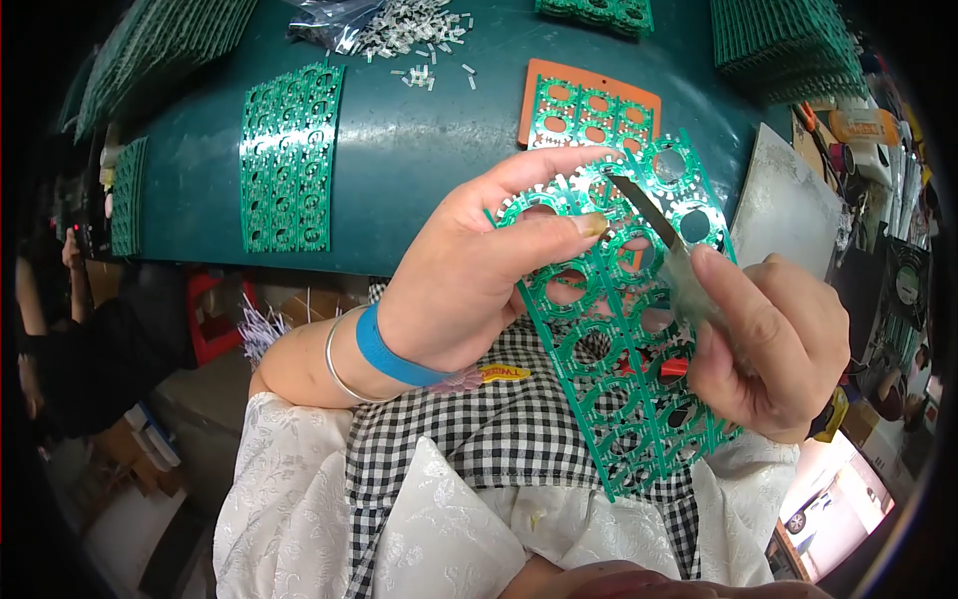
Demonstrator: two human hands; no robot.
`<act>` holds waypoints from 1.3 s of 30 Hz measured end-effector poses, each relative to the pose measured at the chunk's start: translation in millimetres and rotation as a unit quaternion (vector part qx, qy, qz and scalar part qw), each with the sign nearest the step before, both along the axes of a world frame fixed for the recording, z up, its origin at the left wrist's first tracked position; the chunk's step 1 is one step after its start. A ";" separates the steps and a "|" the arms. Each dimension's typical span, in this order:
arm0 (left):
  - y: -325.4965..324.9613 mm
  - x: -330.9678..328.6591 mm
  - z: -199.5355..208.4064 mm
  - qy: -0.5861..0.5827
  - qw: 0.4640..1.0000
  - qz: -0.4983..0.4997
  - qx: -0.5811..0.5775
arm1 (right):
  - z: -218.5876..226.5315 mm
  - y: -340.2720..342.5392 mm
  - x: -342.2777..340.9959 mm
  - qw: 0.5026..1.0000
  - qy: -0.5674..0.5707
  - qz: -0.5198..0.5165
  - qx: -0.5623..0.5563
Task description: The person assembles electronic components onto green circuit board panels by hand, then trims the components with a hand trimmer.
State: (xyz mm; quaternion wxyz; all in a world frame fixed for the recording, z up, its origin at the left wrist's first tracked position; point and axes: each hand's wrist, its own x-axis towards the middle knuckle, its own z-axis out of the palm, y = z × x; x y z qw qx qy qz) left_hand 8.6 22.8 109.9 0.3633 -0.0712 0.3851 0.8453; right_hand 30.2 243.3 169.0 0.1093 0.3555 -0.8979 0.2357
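My left hand (469, 245) grips a green circuit board panel (629, 384) by its upper left part, thumb on top and fingers behind. The panel has rows of ring-shaped boards with round openings, and is held tilted above my lap. Closed in my right hand (773, 344) is a slim, dark, pointed metal tool (647, 212); whether it is tweezers or a knife I cannot tell. Its tip rests at or just above a ring near my left fingertips. A small red piece (674, 367) shows beside my right fingers.
Behind the panel, an orange tray (524, 120) holds another green panel. Loose small white parts (414, 30) lie by a plastic bag (334, 22) on the dark green table (429, 125). More panels (289, 160) lie left; tall stacks (788, 50) stand at the far corners.
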 end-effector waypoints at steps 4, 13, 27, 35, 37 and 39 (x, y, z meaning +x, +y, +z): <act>-1.0 -0.1 -0.4 -0.002 1.000 -0.005 0.007 | -2.0 -1.2 0.8 1.000 0.000 -0.006 -0.005; -0.1 0.8 -1.6 -0.012 1.000 0.003 0.017 | -4.2 -0.1 1.1 1.000 0.002 0.000 -0.012; -2.0 -2.2 -1.8 -0.016 1.000 0.007 0.015 | -0.8 -2.9 -1.1 0.999 -0.005 0.008 0.034; -0.3 2.2 -5.6 -0.018 0.999 0.010 0.025 | -1.4 0.1 4.4 0.997 0.016 0.024 0.076; -0.9 1.9 -3.0 -0.023 0.999 0.009 0.021 | -3.5 -0.5 3.7 0.997 0.035 0.023 0.064; -0.8 1.1 -0.1 -0.019 1.000 0.010 0.014 | -3.0 -1.7 3.4 0.999 0.019 0.009 0.043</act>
